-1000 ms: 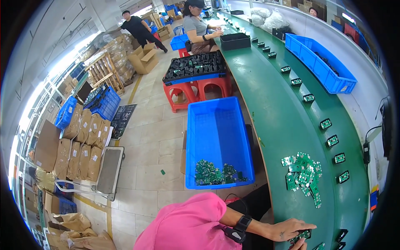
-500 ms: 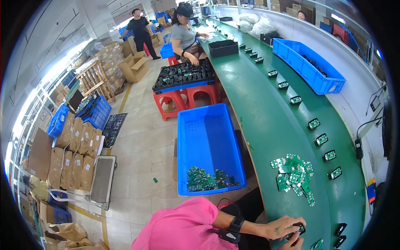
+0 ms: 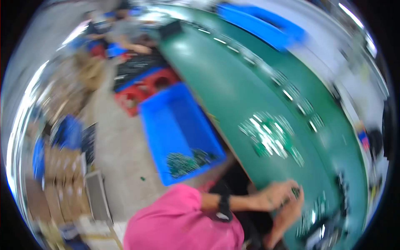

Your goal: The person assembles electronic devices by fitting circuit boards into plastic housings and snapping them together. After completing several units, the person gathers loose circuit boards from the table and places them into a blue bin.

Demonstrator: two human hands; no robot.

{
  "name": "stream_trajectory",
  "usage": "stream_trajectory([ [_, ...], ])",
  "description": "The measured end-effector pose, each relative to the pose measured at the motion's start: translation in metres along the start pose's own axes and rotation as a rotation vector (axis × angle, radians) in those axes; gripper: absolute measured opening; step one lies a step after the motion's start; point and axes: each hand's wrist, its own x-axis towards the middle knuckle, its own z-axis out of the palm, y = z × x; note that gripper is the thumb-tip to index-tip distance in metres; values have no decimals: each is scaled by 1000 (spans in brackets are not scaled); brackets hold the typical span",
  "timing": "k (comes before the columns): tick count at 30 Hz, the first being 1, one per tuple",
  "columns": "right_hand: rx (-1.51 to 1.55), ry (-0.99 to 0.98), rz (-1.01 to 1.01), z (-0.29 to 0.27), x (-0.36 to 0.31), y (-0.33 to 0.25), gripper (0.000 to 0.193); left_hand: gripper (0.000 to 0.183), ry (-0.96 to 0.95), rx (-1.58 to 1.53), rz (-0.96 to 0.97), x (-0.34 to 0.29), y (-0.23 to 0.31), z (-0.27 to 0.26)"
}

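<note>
Nearest, at the lower edge, both hands meet over the green belt point(image 3: 216, 79). The left hand point(image 3: 277, 195) has its fingers curled around a small dark part point(image 3: 295, 192); the picture is blurred by motion, so I cannot tell how tight the hold is, but the fingers look closed on it. The right hand point(image 3: 287, 214) comes up from below and touches the same spot; whether it grips the part or only steadies it, I cannot tell. The part is just above the belt edge, between the two hands.

My judgement: the step in hand is fitting or checking this one part. The next move would call for a calm, exact placing, because the belt near the hands is crowded with other small pieces point(image 3: 316, 212).

A little farther, a loose pile of green boards point(image 3: 271, 135) lies on the belt. Left of the belt, on the floor, stands an open blue bin point(image 3: 175, 121), rectangular, with some green boards point(image 3: 183, 161) in its near corner. Behind it is a red stool point(image 3: 143, 89) carrying a dark tray. Far left, brown cartons point(image 3: 62, 160) stand in a row. At the far end, a long blue bin point(image 3: 262, 23) rests beside the belt. Labels are too blurred to see.
</note>
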Motion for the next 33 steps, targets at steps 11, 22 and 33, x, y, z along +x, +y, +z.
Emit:
stream_trajectory([
  [11, 264, 36, 125, -5, 2, -24, 50, 33, -135, -446, -707, 26, 32, -28],
  [22, 446, 31, 166, 4, 1, -15, 50, 32, -141, -382, -693, 31, 37, -32],
  [33, 368, 130, -63, -5, 4, -18, 42, 29, -48, -92, -248, 16, 48, -21],
])
